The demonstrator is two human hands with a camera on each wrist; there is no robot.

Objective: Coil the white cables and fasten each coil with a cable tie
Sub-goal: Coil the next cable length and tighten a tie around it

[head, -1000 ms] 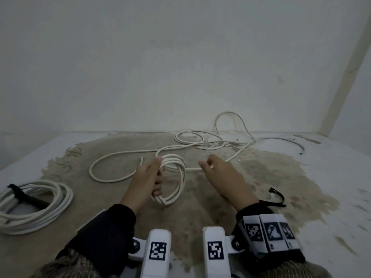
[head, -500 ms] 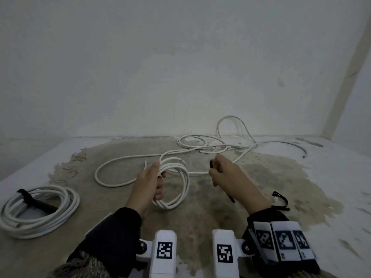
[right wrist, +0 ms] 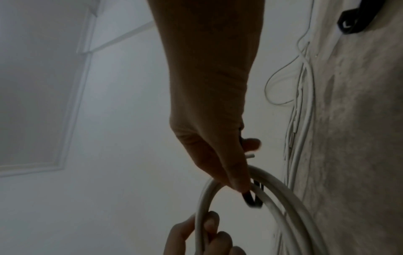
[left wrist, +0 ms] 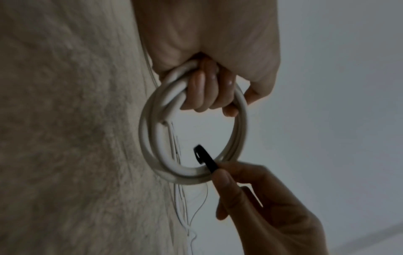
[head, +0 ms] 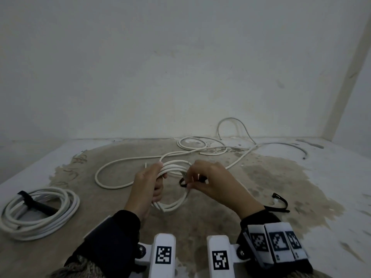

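My left hand (head: 149,184) grips a small coil of white cable (head: 176,203), holding it upright above the floor; the wrist view shows the coil (left wrist: 157,138) as a ring with fingers (left wrist: 202,93) curled through its top. My right hand (head: 208,181) pinches a black cable tie (head: 183,182) at the coil's right side. In the left wrist view the tie (left wrist: 206,157) pokes through the ring across its lower strands. The right wrist view shows the tie (right wrist: 253,198) below my fingertips (right wrist: 237,182), against the coil (right wrist: 274,195).
A finished coil (head: 40,213) bound with a black tie lies on the floor at left. Loose white cable (head: 202,149) sprawls toward the back wall. Another black tie (head: 281,203) lies on the floor at right. The stained floor (head: 271,177) meets walls behind and right.
My right hand has moved left to the coil, bringing the black tie against its right side and through the ring. The left hand kept its grip on the coil.
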